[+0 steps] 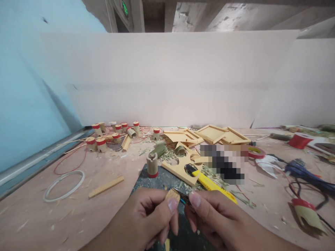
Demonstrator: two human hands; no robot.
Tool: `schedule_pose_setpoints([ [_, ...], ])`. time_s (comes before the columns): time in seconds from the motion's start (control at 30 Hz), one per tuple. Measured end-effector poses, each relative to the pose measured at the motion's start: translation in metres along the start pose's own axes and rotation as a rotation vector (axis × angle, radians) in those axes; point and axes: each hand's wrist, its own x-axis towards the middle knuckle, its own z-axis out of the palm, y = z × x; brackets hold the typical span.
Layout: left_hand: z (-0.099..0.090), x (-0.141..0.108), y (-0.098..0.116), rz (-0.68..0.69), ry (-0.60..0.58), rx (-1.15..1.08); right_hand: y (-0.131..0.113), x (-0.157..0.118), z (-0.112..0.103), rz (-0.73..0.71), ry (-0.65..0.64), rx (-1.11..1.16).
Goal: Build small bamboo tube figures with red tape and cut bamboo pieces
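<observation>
At the bottom centre, my left hand [154,216] pinches a small light wooden piece [172,196] between thumb and finger. Beside it, my right hand [214,212] is closed on a dark thin tool [182,196] with a bit of blue on it, whose tip meets the wooden piece. What kind of tool it is, I cannot make out. Both hands are over a dark mat [161,179]. Just beyond them lie a yellow utility knife [214,186] and a cut wooden board [181,169]. A notched bamboo cup [152,165] with a red band at its base stands on the mat.
Several red-banded bamboo cups [101,144] stand at the back left. A white ring [64,186] and a wooden strip [106,187] lie at left. Wooden frames [211,133] and shavings are behind the knife. Red tape [256,152], a red spool [300,140] and dark cables [309,176] are at right.
</observation>
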Motion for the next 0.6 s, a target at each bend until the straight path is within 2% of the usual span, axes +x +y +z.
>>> schedule_pose_setpoints([
  [0.3, -0.0046, -0.0002, -0.0029, 0.000, -0.041, -0.049, -0.0032, 0.0015, 0.0000, -0.010, 0.011, -0.014],
  [0.43, -0.0033, 0.0003, -0.0007, -0.018, -0.007, -0.047, -0.0021, -0.0006, -0.0008, -0.002, 0.016, -0.027],
  [0.6, -0.0038, 0.0005, -0.0010, -0.001, -0.055, -0.040, -0.0048, -0.0001, -0.0010, -0.026, 0.017, -0.071],
])
